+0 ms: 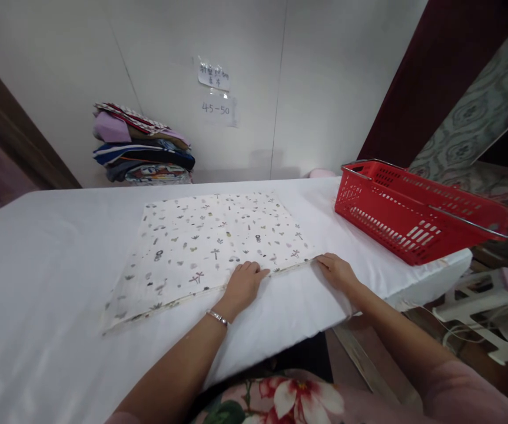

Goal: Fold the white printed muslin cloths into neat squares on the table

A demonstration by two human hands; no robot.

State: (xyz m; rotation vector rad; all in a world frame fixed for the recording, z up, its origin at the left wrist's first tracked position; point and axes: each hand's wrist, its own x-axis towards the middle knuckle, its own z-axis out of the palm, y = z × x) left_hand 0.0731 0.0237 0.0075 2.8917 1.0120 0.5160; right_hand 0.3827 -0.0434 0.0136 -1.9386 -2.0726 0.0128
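A cream cloth (pixel 192 247) printed with small plants and other little figures lies folded and spread flat on the white-covered table. Its near edge, where layers show, slants up from lower left to right. My left hand (pixel 243 285), with a silver bracelet at the wrist, is closed at the middle of that edge, its fingers bent over the cloth and the thumb pointing right. At the right-hand near corner, my right hand (pixel 336 272) pinches the cloth between thumb and fingers. The fingertips of both hands are partly hidden.
A red plastic basket (pixel 381 215) with metal handles stands at the table's right end. Against the wall is a stack of folded fabrics (pixel 145 147), behind the white table (pixel 59 241). Paper notes (pixel 216 109) are taped above. A white plastic stool (pixel 478 306) stands at the right.
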